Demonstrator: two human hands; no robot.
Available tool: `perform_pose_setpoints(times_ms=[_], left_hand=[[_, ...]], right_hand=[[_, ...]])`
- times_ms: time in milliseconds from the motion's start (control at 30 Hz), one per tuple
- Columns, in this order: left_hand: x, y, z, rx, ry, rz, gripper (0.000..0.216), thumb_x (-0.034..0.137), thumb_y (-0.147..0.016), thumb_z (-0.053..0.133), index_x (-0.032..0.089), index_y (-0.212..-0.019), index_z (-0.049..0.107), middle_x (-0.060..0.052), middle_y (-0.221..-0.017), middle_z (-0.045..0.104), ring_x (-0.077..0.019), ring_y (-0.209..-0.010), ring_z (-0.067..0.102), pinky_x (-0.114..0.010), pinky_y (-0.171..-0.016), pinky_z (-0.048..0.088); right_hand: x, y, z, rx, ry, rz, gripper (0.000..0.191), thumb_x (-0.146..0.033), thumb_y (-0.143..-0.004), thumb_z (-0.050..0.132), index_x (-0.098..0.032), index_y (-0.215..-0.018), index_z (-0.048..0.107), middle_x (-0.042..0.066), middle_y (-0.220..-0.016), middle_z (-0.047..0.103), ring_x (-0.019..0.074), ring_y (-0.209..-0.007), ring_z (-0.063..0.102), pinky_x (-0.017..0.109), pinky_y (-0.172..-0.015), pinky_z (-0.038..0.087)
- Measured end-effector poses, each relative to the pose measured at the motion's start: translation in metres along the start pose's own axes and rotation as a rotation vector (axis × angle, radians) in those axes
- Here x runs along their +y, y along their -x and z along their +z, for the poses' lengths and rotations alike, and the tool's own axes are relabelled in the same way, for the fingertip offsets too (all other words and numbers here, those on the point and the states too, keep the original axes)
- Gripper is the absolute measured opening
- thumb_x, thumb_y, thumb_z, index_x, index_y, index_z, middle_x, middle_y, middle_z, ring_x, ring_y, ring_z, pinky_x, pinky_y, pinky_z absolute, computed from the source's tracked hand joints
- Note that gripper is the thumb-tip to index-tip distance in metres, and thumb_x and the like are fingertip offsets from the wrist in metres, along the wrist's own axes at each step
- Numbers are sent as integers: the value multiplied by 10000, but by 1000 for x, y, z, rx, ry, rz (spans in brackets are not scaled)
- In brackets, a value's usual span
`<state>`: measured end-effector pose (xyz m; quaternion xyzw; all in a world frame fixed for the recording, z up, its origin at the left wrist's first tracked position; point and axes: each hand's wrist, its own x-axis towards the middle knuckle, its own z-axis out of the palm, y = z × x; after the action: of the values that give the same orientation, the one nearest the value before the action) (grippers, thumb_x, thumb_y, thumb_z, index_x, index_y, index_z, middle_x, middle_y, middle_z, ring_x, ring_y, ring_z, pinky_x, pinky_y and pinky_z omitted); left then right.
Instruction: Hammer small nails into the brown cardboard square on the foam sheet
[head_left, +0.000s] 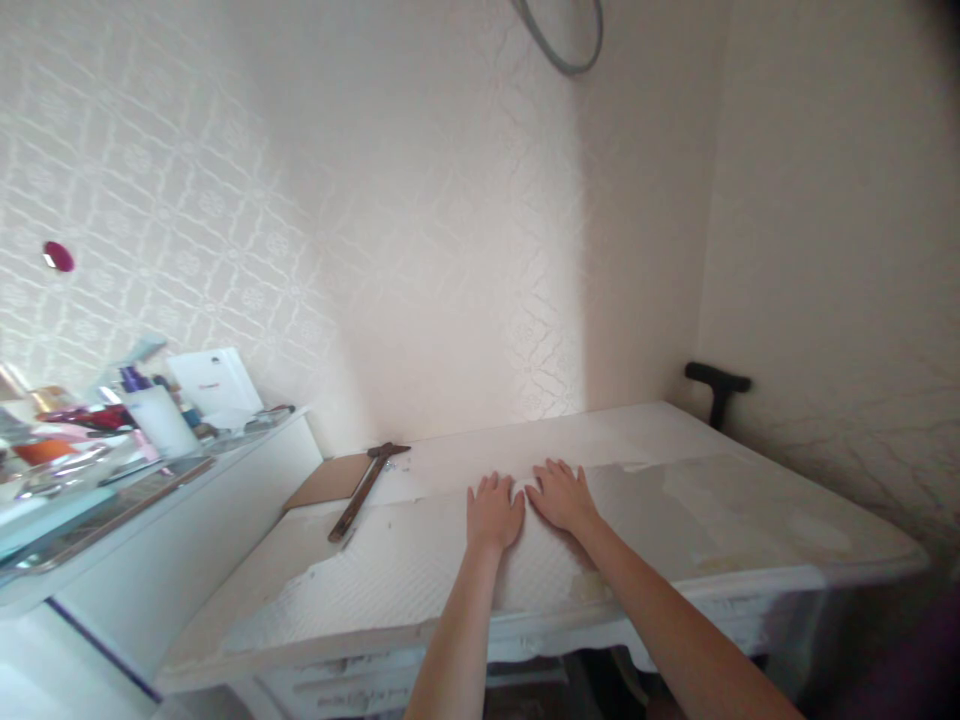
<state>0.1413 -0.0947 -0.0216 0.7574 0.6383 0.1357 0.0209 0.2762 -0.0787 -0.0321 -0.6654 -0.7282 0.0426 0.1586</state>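
Note:
My left hand (493, 512) and my right hand (561, 494) lie flat, side by side, fingers stretched out, on a white textured sheet (405, 580) that covers the near part of a worn white table (675, 440). Both palms press down on the sheet and hold nothing. A hammer (365, 489) with a wooden handle lies on the table to the left of my left hand, its head toward the wall, beside a brown board (328, 480).
A white cabinet (187, 510) at the left carries several bottles, a white box (214, 383) and other clutter. A black handle (716, 384) sticks up behind the table's far right corner. Patterned walls enclose the table at the back and right.

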Motion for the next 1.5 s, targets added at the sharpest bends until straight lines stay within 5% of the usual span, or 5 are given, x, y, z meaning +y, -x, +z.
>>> perform_pose_setpoints(times_ms=[1500], left_hand=[[-2,-1,3,10,-12,4,502,440,-941,256,213,-1326,483,-103,-1459,418,-260,-1360,344,-501,-1112,242]], right_hand=[[0,0,-1,-20,-4,6,558,-447,-908,335,-143,-1350,487,161,-1471,376,324,-1361,275,547,-1082,133]])
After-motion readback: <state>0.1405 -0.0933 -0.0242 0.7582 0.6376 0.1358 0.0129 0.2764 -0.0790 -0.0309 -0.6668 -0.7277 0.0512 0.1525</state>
